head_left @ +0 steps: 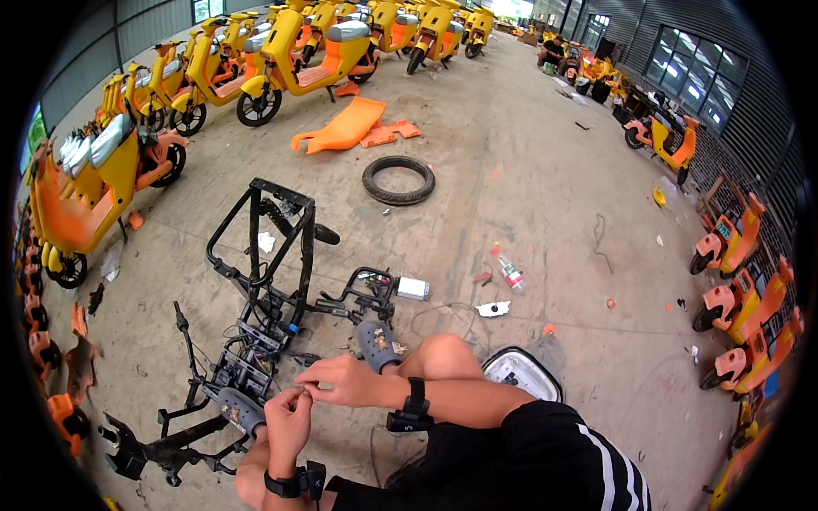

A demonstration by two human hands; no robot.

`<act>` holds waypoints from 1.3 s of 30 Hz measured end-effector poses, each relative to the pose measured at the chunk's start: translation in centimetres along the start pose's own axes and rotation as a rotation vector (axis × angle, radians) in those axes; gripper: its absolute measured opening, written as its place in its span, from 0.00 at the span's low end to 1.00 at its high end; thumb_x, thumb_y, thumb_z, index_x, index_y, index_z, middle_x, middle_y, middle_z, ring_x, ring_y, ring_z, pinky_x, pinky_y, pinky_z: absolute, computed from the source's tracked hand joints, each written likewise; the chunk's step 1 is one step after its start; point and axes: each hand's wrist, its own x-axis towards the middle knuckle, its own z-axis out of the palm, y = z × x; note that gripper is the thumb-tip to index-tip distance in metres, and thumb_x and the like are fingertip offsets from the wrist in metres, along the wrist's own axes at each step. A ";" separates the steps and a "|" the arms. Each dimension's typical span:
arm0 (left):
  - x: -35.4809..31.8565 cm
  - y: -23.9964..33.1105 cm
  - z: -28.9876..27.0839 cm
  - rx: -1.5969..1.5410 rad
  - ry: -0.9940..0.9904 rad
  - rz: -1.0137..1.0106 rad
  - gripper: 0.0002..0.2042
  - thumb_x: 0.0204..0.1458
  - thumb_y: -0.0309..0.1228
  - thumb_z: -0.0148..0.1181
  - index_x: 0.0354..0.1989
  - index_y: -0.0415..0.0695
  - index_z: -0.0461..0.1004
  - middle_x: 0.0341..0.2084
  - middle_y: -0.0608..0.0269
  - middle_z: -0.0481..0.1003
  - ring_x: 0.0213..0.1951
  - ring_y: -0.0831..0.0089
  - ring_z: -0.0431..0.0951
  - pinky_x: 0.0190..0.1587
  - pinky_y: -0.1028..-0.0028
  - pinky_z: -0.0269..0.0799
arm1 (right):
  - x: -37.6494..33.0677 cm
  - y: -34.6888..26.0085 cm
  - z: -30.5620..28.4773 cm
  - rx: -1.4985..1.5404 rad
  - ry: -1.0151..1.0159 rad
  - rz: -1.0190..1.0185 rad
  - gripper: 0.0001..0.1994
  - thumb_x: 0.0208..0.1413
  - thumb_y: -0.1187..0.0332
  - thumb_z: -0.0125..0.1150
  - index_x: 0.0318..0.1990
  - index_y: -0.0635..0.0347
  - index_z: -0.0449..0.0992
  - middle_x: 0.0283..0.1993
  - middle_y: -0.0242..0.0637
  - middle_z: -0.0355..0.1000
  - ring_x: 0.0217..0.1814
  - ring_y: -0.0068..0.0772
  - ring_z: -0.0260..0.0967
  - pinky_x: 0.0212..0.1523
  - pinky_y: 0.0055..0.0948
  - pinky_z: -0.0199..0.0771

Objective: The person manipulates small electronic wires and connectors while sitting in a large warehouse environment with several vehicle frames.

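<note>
In front of the scooter frame, my left hand [288, 419] and my right hand [339, 381] meet at the fingertips. Both are closed in a pinch; whatever sits between the fingers is too small or hidden to name. Just beyond them, the stripped black scooter frame [260, 285] lies on the concrete floor, with wiring and metal parts in its middle section. A black handlebar lever [181, 319] sticks up at its left. My grey clogs [376, 342] are set on either side of the hands, one against the frame. Each wrist wears a black band.
A tyre [399, 201] and orange body panels [342, 128] lie farther ahead. A silver box [413, 288], a plastic bottle [511, 274] and a white-rimmed tray [554, 387] are on the floor to the right. Yellow scooters [311, 64] stand in rows; a person [552, 53] sits far off.
</note>
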 end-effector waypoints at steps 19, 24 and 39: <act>-0.2 1.1 0.1 0.090 0.031 0.043 0.09 0.56 0.25 0.61 0.37 0.29 0.80 0.18 0.69 0.73 0.23 0.86 0.64 0.24 0.79 0.59 | 0.1 -0.2 0.1 0.016 -0.031 0.038 0.08 0.53 0.75 0.62 0.41 0.62 0.80 0.35 0.41 0.78 0.34 0.44 0.76 0.34 0.36 0.77; 0.0 0.1 0.1 0.051 0.040 0.068 0.09 0.57 0.25 0.60 0.35 0.29 0.79 0.19 0.70 0.73 0.23 0.87 0.65 0.24 0.80 0.59 | 0.4 -0.9 0.1 0.027 0.011 0.029 0.08 0.53 0.75 0.62 0.40 0.62 0.80 0.34 0.41 0.78 0.33 0.44 0.76 0.34 0.36 0.77; 0.1 0.3 0.0 -0.014 0.060 0.029 0.09 0.58 0.26 0.59 0.33 0.30 0.80 0.17 0.74 0.70 0.21 0.88 0.62 0.22 0.80 0.55 | 0.4 -1.0 0.3 0.066 0.020 0.057 0.09 0.53 0.75 0.63 0.41 0.63 0.80 0.35 0.43 0.77 0.35 0.46 0.76 0.34 0.37 0.76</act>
